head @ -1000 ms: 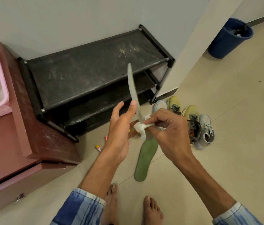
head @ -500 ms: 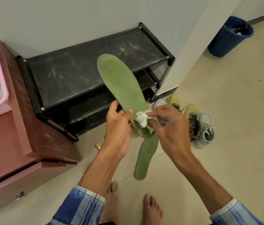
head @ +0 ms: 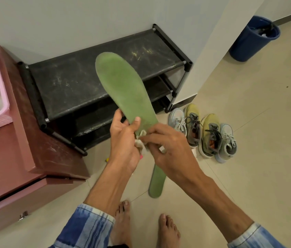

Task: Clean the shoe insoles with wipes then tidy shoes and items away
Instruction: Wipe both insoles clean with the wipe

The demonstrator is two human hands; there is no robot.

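Left hand [head: 123, 140] fingers [head: 137, 121] pinch the heel end of the green insole [head: 123, 86], held upright before the shoe rack [head: 73, 83]. Right hand [head: 169, 149] fingers pinch a white wipe [head: 141, 143] against the heel. Second insole [head: 156, 183] lies on the floor [head: 248, 158], near the shoes [head: 203, 133].

A black shoe rack [head: 94, 83] is set against the pale wall, its shelves scuffed (and dusty). Left of the rack, touching it, a reddish-brown cabinet [head: 16, 158] is seen, with a pink basket [head: 0, 97] on top. Well right of the rack, a blue bin [head: 253, 39] is placed.
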